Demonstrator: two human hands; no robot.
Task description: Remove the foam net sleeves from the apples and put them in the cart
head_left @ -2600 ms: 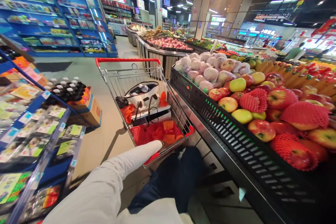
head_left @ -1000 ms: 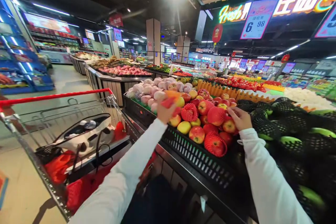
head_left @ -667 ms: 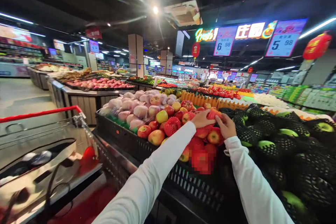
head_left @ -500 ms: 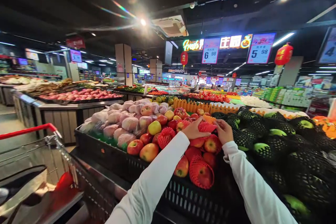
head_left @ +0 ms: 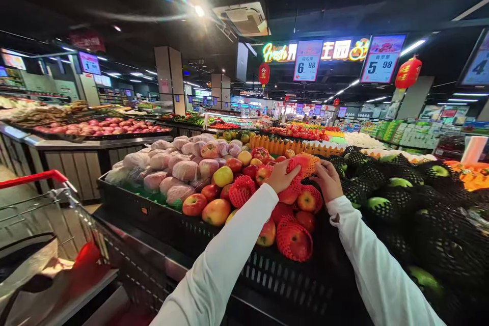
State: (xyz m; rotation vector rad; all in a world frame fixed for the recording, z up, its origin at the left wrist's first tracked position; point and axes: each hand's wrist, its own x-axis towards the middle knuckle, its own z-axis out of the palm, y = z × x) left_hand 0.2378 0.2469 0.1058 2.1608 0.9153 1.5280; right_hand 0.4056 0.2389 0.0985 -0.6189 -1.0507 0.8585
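Note:
Above the red apples (head_left: 216,212) in the black crate, my left hand (head_left: 281,176) is closed on a red foam fruit net (head_left: 298,165). My right hand (head_left: 328,178) pinches the orange-looking right side of that mesh. Whether an apple is inside it, I cannot tell. Just below my hands lie several loose apples and some in red foam nets, such as the netted apple (head_left: 297,244) at the crate's front. A yellow apple (head_left: 223,176) rests left of my left hand.
Bagged pinkish fruit (head_left: 185,170) fills the left of the crate (head_left: 148,214). Green fruit in black foam nets (head_left: 405,198) is piled to my right. A shopping cart with a red handle (head_left: 34,178) stands at the left. Price signs (head_left: 307,61) hang overhead.
The foam net has been lifted slightly and spread, with more of its orange side showing between my hands. The view has shifted a little.

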